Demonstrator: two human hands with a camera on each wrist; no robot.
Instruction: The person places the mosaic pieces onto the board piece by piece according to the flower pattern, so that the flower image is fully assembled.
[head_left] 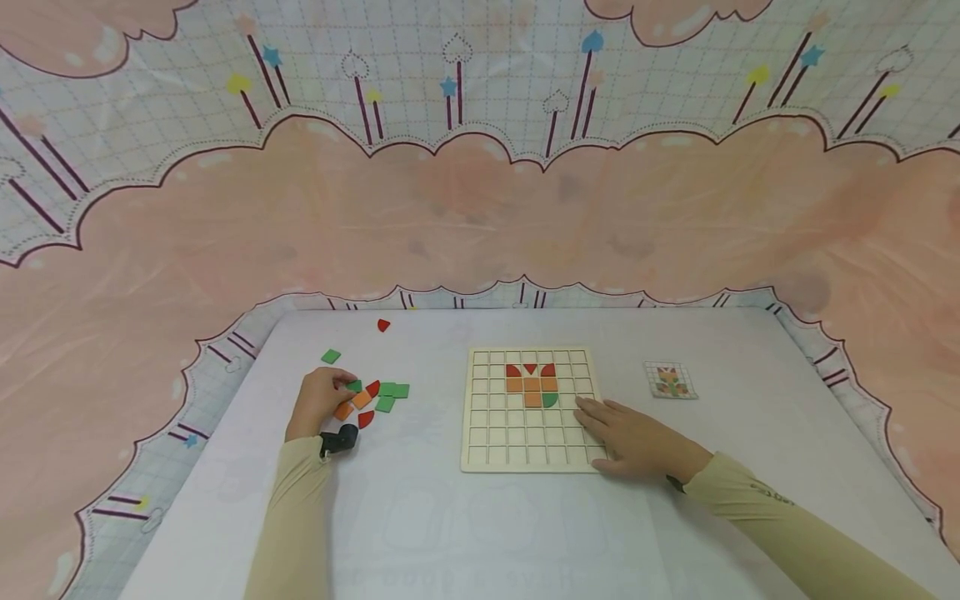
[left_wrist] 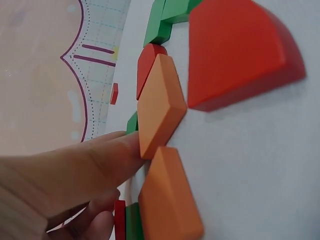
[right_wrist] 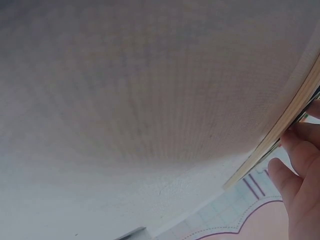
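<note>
My left hand (head_left: 321, 400) is over the loose pieces left of the board, its thumb and forefinger pinching a small green piece (head_left: 355, 386). That green piece (left_wrist: 132, 123) is mostly hidden behind a finger in the left wrist view. Orange squares (head_left: 362, 400) and red rounded-edge pieces (head_left: 366, 419) lie close by its fingertips. My right hand (head_left: 633, 437) rests with fingers extended on the right edge of the wooden grid board (head_left: 491, 435). On the board, red, orange and one green piece (head_left: 550, 400) form a part-symmetrical figure.
Right of the board lies a small pattern card (head_left: 671, 380) with a red, orange and green figure. Several green squares (head_left: 401, 390) sit right of the left hand. One green square (head_left: 331, 357) and a red piece (head_left: 383, 325) lie farther back on the white table (head_left: 420, 517).
</note>
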